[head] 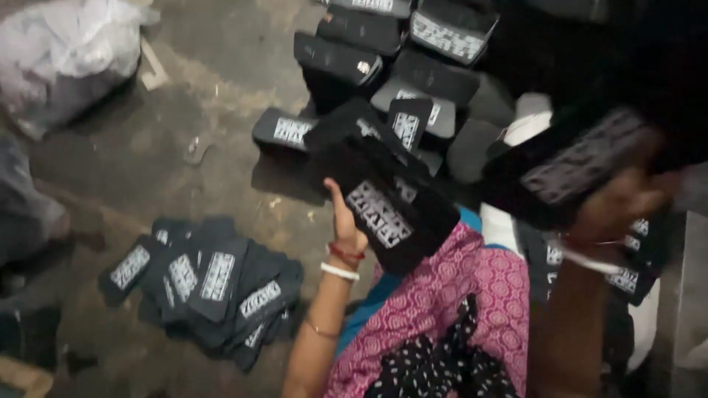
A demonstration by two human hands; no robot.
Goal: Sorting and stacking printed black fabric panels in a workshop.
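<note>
Head cam, looking down: left hand (345, 225) near the middle of the frame grips a black sock (391, 214) with a white printed label, thumb up along its edge. Right hand (616, 206) at the right edge is blurry but closed around another black sock (571, 166), lifted close to the camera. A loose pile of socks (210, 284) sits lower left on the concrete floor (221, 110), more stacked socks (383, 44) up top, a plastic bag (66, 51) upper left.

Left hand (345, 221) reaching forward at centre, thumb standing up, fingers hidden from view; forearm rising from the lower edge, wrist ringed with bangles. Right hand (619, 203) lifting close to the camera at right, blurred, fingers curling in a closed grip; its forearm running down to the bottom edge, bangle at the wrist
</note>
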